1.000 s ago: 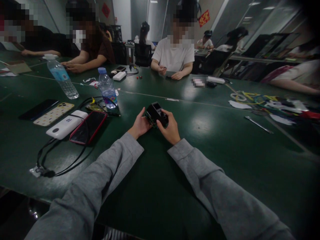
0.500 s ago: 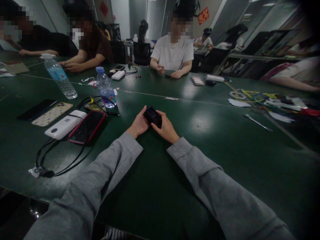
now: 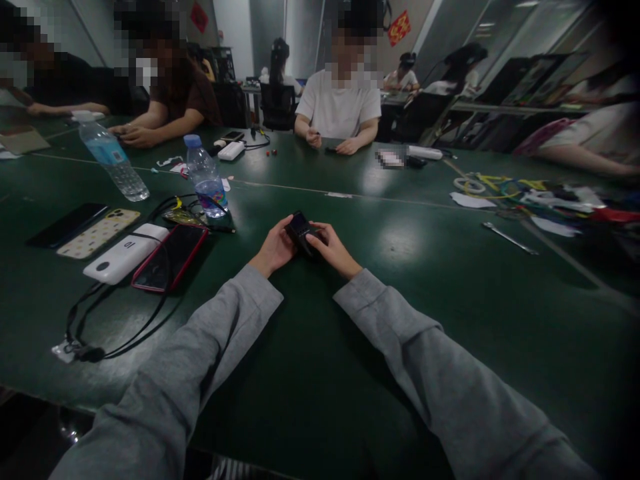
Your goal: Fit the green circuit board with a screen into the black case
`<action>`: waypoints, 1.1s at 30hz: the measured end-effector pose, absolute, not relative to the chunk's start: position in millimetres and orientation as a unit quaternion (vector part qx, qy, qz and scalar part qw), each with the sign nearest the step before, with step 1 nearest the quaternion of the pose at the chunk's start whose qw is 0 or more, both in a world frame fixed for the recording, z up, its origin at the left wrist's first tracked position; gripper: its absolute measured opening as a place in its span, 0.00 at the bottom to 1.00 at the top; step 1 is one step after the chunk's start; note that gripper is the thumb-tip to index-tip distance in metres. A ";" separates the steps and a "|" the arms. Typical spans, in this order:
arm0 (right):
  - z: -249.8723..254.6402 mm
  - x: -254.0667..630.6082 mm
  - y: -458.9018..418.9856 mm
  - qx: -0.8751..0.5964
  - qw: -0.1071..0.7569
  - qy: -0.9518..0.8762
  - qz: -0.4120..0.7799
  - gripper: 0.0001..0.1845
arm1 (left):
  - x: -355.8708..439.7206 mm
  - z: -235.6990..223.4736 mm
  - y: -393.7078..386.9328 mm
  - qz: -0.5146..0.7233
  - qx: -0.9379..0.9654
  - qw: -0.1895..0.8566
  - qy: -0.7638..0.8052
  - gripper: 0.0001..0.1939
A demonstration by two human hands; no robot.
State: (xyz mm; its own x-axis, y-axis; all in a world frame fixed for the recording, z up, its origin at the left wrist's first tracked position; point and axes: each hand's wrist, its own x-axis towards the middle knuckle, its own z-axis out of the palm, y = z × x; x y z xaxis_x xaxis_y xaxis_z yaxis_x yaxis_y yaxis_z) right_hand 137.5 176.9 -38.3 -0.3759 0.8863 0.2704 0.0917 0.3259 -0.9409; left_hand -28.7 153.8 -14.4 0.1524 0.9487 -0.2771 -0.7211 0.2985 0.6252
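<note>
Between our two hands we had a small black device (image 3: 298,225), its dark screen facing up towards us. Our left hand (image 3: 274,248) was closed around its left side; our right hand (image 3: 336,249) gripped the right side, thumb laid across the lower face. How far the hidden fingers wrapped underneath, we could not tell.

We judged a slip the likeliest trouble: if either hand loosened while the other turned the casing, the device could tip out and knock against the green table (image 3: 310,373). A careless thumb might also press something on its face.

Left of our left hand, just beyond the dark cable end (image 3: 232,230), stood a blue-capped bottle (image 3: 206,179); we thought a leftward sweep could topple it. Farther left lay a red-edged phone (image 3: 173,260), a white power bank (image 3: 125,255) and a patterned phone (image 3: 97,235), with a black cord looping nearer us that a sleeve might snag. Well right of our right hand were a wrench (image 3: 510,239) and tangled cables (image 3: 520,190).
</note>
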 end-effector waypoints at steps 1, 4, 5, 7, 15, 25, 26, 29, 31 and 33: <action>-37.2 137.8 176.5 -0.352 0.428 -0.683 0.476 0.33 | -28.7 -13.7 153.3 0.563 0.182 0.739 0.321 0.12; -32.0 139.0 174.6 -0.345 0.418 -0.654 0.528 0.33 | -27.6 -10.6 150.9 0.551 0.196 0.749 0.311 0.13; -30.1 139.5 174.1 -0.345 0.416 -0.643 0.543 0.34 | -26.8 -9.4 150.1 0.549 0.196 0.751 0.309 0.13; -26.7 140.7 173.9 -0.347 0.417 -0.623 0.563 0.33 | -25.2 -7.3 148.7 0.550 0.194 0.751 0.309 0.12; -26.7 143.8 177.4 -0.363 0.444 -0.571 0.587 0.30 | -19.9 -13.0 151.2 0.561 0.223 0.732 0.316 0.07; -24.0 147.9 174.0 -0.390 0.491 -0.508 0.591 0.29 | -5.3 -30.6 148.0 0.634 0.344 0.604 0.340 0.25; -23.5 148.0 171.7 -0.391 0.490 -0.509 0.590 0.29 | -5.2 -31.0 146.4 0.630 0.355 0.602 0.338 0.26; -23.4 148.1 162.6 -0.393 0.493 -0.506 0.588 0.29 | -6.9 -30.3 139.3 0.625 0.383 0.586 0.346 0.27; -23.9 148.1 154.6 -0.393 0.499 -0.501 0.588 0.29 | -8.7 -28.7 132.3 0.615 0.392 0.581 0.362 0.27; -24.2 147.9 144.9 -0.395 0.502 -0.497 0.588 0.29 | -10.6 -27.3 123.4 0.606 0.395 0.577 0.379 0.27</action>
